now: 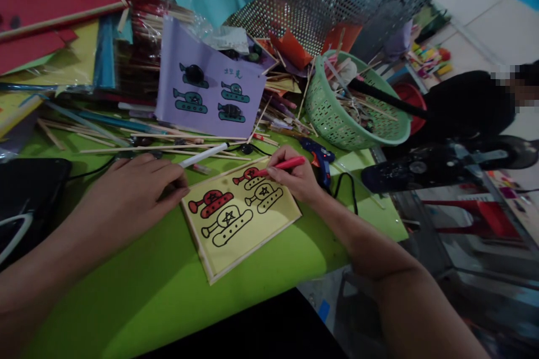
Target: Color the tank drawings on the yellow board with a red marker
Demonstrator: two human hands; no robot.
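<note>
A yellow card picture [242,247] in a thin wooden-strip frame lies tilted on the table, with several black-outlined tanks drawn on it. The left tank [217,200] is coloured red; the upper right one is partly red. My right hand [290,174] is closed around a red marker [290,162], its tip at that upper right tank. At the picture's left corner, my left hand [143,188] is curled with thumb and forefinger on the frame's edge. A white marker [206,154] reaches out from beside those fingers; whether they touch it, I cannot tell.
Behind stands a purple card [210,81] with green tanks. A green basket [328,106] of sticks and a blue glue gun [322,157] are at the right. Wooden sticks [138,148] lie behind my left hand; a black object [33,185] is at the left. A person [463,104] is at far right.
</note>
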